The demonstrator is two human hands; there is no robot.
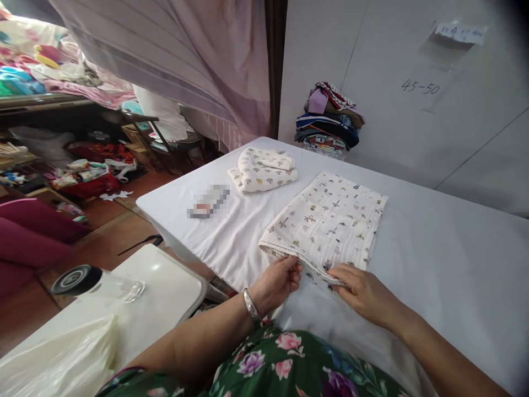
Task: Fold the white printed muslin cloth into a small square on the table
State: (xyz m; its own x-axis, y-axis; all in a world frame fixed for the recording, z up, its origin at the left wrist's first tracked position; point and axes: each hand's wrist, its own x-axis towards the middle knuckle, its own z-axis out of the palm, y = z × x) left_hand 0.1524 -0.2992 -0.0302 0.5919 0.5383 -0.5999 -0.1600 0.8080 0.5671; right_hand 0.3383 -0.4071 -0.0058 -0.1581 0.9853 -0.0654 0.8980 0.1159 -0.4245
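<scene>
A white muslin cloth [330, 215] with small printed plants and figures lies folded in layers on the white-covered table [438, 275]. Its near edge is lifted a little at the table's front. My left hand [281, 281] pinches that edge left of its middle, fingers curled in. Further right, my right hand [359, 289] grips the same edge, thumb and fingers closed over the layers. Beyond the cloth's far left side sits a second folded cloth [264, 170], cream with a grey and yellow print, which neither hand touches.
A pixelated flat object [209, 202] lies on the table's left part. Left of the table, a white stool-like surface [161, 281] bears a dark-lidded clear bottle [99, 282] and a plastic bag [61, 353]. Stacked folded clothes [328, 121] stand by the wall behind.
</scene>
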